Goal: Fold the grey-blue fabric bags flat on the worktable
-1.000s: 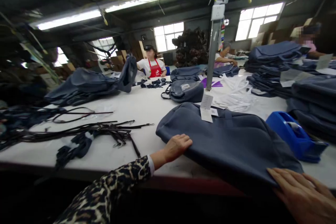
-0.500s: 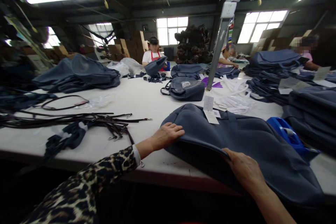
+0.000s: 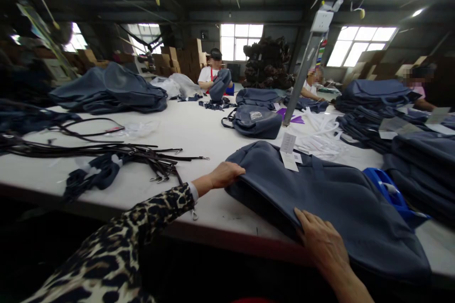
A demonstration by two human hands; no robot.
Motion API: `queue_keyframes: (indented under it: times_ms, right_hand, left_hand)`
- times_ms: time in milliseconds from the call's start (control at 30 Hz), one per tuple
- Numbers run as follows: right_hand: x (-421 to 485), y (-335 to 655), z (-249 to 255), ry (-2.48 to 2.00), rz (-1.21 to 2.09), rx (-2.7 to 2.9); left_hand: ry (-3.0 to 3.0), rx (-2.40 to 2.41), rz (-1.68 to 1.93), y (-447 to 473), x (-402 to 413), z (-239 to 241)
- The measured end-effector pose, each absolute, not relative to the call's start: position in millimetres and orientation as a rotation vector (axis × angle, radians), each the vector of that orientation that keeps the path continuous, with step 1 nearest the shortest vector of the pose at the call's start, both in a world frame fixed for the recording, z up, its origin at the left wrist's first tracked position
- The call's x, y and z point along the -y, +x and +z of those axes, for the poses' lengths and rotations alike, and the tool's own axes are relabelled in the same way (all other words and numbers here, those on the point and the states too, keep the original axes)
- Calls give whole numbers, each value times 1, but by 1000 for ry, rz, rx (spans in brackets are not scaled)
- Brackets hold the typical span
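Observation:
A large dark blue, leather-like bag (image 3: 341, 194) lies slantwise along the front of the white table, with a white paper tag (image 3: 288, 149) standing up at its top. My left hand (image 3: 227, 173) is closed on the bag's left edge, fingers pressed together. Closer to me, my right hand (image 3: 322, 239) has its fingers over the bag's front edge; its thumb is partly hidden against the near side. Under that edge the bag's side is in dark shadow. A blue plastic tool (image 3: 389, 189), perhaps a tape dispenser, sits behind its right part.
Dark straps with metal clips (image 3: 152, 154) lie left on the white table (image 3: 199, 128). A smaller blue bag (image 3: 256, 120) stands beyond, near a grey post (image 3: 302, 71). Blue bags (image 3: 423, 161) are piled right, others (image 3: 110, 87) back left. Co-workers (image 3: 211, 73) are across the table.
My left hand has gone from fingers laid on the bag to a closed grip at its edge. My right hand has shifted slightly left, its fingers now further over the top. The view has tilted slightly.

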State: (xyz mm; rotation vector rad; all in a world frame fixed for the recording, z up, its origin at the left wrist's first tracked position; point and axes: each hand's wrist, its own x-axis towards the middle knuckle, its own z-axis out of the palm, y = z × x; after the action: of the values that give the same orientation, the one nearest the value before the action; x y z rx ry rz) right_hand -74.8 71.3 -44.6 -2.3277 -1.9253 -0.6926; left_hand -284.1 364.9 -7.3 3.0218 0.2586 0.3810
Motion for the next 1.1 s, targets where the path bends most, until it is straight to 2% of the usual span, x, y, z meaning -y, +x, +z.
queue_keyframes:
  times_ms: [133,233,333,433,533,667,767,867,933,1033,1100]
  right_hand:
    - [-64,-99,-1,-1993,-945,1777]
    - [-69,-127,5,-1743,-872,1959]
    - [-81,-143,-19,-1825,-785,2044]
    - [-92,-146,-51,-1985,-809,2015]
    - [-99,-151,-62,-2000,-857,1951]
    - [-104,-156,-29,-1855,-930,1841]
    - [-109,-139,7,-2000,-987,1667]
    - [-115,-115,22,-2243,-700,1722]
    - [-117,-106,20,-2251,-577,1778]
    - [-113,-108,15,-2122,-702,1743]
    - [-106,-113,14,-2050,-768,1736]
  left_hand:
    - [2997,-150,205,-274,-351,38]
    - [2864,-31,70,-262,-335,57]
    - [2673,17,8,-251,-330,66]
    - [2418,8,-86,-239,-337,70]
    - [2185,-37,-217,-228,-348,73]
    - [2085,-16,-329,-216,-351,78]
    - [2164,60,-346,-217,-343,84]
    - [2393,77,-134,-237,-328,79]
    - [2413,2,260,-260,-317,63]
    - [2053,-373,1034,-301,-303,19]
    - [1667,-686,1188,-323,-298,-14]
